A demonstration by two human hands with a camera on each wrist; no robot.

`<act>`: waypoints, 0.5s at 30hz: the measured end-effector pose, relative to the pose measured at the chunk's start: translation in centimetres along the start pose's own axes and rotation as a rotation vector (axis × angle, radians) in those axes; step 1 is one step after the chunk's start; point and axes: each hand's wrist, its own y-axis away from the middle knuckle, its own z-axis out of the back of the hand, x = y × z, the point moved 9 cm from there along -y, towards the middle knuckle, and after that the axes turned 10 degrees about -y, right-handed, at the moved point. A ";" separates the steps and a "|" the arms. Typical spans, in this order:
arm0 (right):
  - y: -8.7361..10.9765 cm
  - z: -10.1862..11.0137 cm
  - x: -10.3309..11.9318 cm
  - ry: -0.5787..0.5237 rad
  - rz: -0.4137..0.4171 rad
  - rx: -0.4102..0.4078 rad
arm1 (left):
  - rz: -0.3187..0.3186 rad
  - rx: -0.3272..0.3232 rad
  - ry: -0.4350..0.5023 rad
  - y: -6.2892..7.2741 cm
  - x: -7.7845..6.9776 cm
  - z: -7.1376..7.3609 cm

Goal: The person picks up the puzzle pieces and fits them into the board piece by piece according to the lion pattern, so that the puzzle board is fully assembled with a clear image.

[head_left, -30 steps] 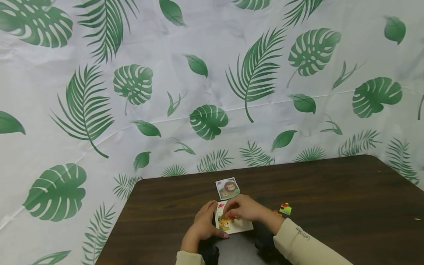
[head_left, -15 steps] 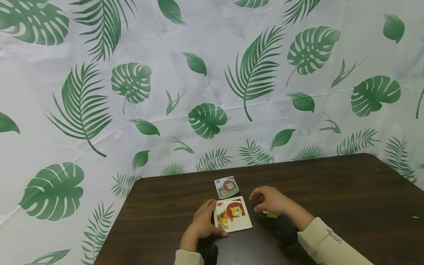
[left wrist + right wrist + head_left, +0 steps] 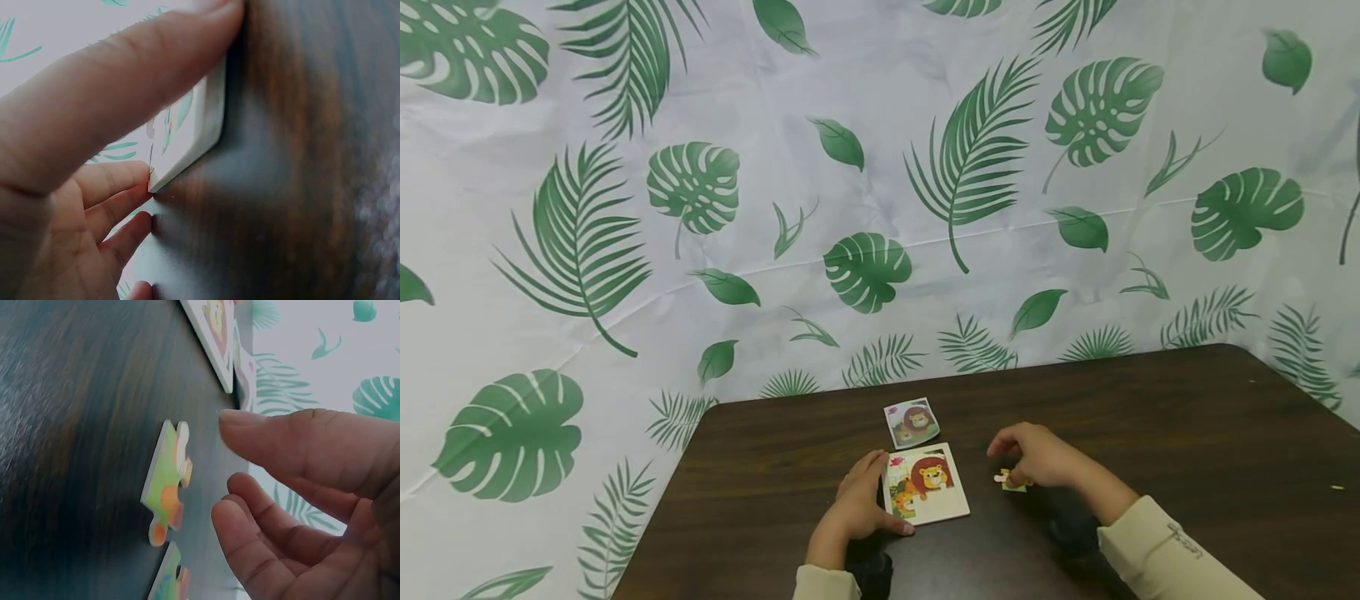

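A square wooden jigsaw board [image 3: 951,505] lies on the table, its lion picture partly filled in and its lower right bare. My left hand [image 3: 859,504] holds the board's left side, thumb at the near edge and fingertips at the far left corner; in the left wrist view the board's pale edge [image 3: 187,159] shows between them. To the right, my right hand [image 3: 1039,457] hovers over a green and orange puzzle piece [image 3: 164,472]. Its thumb and loosely bent fingers are apart, with nothing between them. A second puzzle piece [image 3: 165,575] lies close by, cut off by the frame.
Just beyond the board lies a small picture card [image 3: 913,423] showing the same lion. The dark wooden table [image 3: 1165,433] reaches back to a white cloth backdrop [image 3: 970,317] printed with green leaves. A tiny yellowish scrap [image 3: 1337,487] is at the far right.
My right hand has left the board and moved right to the loose pieces, uncovering the lion picture. My left hand has stayed on the board.
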 end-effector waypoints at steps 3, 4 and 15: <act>0.1 0.1 -0.3 0.020 -0.016 -0.001 | -0.001 -0.001 -0.006 0.0 0.0 0.0; 0.2 0.1 -0.5 0.028 -0.024 -0.003 | -0.002 -0.001 -0.005 0.0 0.0 0.0; 0.0 0.1 -1.0 0.139 0.003 -0.057 | -0.005 0.000 -0.002 0.1 -0.1 0.1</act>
